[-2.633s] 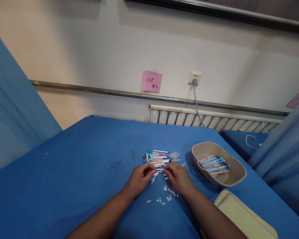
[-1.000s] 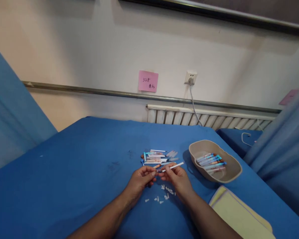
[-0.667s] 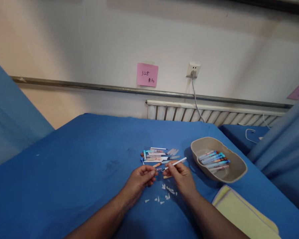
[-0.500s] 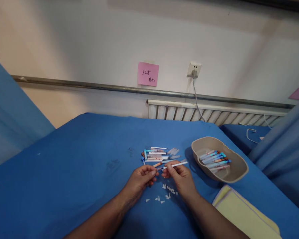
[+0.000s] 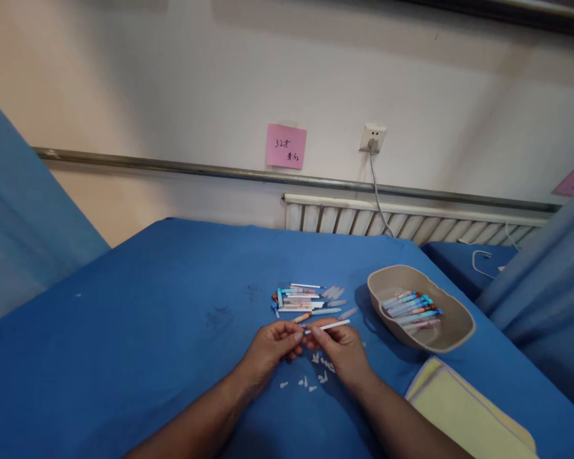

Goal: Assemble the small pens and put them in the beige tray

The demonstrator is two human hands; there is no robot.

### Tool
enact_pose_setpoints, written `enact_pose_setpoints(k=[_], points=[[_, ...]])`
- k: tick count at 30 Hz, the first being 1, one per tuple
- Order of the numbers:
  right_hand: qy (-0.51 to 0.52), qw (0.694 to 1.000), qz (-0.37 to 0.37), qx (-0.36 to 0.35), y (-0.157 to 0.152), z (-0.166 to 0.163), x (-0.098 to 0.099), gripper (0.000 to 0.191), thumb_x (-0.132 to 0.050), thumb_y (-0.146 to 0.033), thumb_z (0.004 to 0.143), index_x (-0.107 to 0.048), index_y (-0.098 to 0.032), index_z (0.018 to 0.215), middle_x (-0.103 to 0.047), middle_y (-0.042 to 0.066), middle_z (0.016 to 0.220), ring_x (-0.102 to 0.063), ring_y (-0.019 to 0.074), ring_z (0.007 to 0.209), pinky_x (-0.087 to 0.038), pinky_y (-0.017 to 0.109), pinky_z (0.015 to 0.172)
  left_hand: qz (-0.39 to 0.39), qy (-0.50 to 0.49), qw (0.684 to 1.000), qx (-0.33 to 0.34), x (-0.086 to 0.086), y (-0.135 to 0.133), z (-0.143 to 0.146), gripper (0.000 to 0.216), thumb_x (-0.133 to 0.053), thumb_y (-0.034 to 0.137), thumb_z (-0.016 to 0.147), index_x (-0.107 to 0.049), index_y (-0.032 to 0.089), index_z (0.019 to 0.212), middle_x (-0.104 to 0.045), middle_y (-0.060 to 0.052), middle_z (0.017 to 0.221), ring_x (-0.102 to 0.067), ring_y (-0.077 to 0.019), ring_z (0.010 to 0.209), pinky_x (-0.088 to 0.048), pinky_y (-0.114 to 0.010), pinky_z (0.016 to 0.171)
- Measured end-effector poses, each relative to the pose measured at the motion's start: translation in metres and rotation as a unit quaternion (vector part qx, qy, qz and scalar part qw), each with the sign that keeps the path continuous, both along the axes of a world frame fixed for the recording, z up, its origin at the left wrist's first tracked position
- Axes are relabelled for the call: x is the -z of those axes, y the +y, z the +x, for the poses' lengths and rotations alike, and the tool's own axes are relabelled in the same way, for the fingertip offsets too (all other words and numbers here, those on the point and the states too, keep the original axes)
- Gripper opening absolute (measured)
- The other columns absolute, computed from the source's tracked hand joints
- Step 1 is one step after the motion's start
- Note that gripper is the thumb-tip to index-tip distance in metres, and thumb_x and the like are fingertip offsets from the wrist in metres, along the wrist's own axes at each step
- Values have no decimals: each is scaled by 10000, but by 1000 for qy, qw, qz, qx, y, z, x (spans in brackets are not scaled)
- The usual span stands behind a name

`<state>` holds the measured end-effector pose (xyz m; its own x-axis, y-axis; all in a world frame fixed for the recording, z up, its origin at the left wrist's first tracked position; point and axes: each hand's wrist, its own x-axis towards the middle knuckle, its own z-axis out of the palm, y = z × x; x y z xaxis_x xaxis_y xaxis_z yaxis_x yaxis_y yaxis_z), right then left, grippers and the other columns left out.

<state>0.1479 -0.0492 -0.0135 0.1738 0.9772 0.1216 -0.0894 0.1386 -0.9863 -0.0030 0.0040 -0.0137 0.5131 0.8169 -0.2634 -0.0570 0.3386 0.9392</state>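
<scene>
A white pen refill [image 5: 337,324] is pinched between the thumb and fingers of my right hand [image 5: 343,350], its plain end sticking out to the right. My left hand [image 5: 273,343] is closed in a pinch at the refill's other end, fingertips against those of the right. What the left fingers grip there is hidden. Just beyond the hands lie several loose refills [image 5: 306,304], pen barrels [image 5: 326,312] and blue and brown pen parts. Small white conical pieces [image 5: 324,363] are scattered on the blue sheet below and between my hands.
To the right stands a beige basin [image 5: 462,319] with several assembled-looking pens [image 5: 414,310] inside. A folded yellow cloth [image 5: 463,408] lies nearer me. At the back are a wall, a radiator [image 5: 335,217] and a plugged-in socket [image 5: 373,138]. Blue curtains hang at both sides.
My right hand has moved left and slightly down with the refill, closing the gap to my left fingers. The refill's tip, visible before, is now covered by fingertips.
</scene>
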Motion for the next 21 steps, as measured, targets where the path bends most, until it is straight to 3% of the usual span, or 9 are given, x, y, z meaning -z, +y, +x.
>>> enact_pose_setpoints(k=[6, 13, 21], points=[[-51, 998, 40, -2, -1, 0, 1, 227, -611, -369, 787, -730, -184, 842, -696, 63, 807, -623, 178, 679, -510, 303, 632, -15, 17, 1000, -13, -4, -1, 0, 328, -766, 409, 597, -629, 138, 719, -666, -32, 674, -499, -76, 478, -361, -192, 478], [-177, 975, 137, 10, -9, -3, -9, 172, -577, -251, 827, -718, -282, 919, -704, 30, 909, -642, 184, 866, -493, 315, 803, -81, -78, 994, 2, -4, -4, -2, 286, -791, 309, 609, -589, 151, 733, -602, 17, 621, -494, -59, 491, -372, -172, 491], [-225, 959, 171, 6, -14, -4, -16, 215, -534, -219, 851, -686, -287, 987, -691, 25, 928, -634, 168, 876, -495, 296, 800, -108, -138, 984, 31, -2, -1, -6, 254, -781, 230, 650, -585, 144, 786, -581, 12, 649, -517, -61, 547, -406, -174, 535]])
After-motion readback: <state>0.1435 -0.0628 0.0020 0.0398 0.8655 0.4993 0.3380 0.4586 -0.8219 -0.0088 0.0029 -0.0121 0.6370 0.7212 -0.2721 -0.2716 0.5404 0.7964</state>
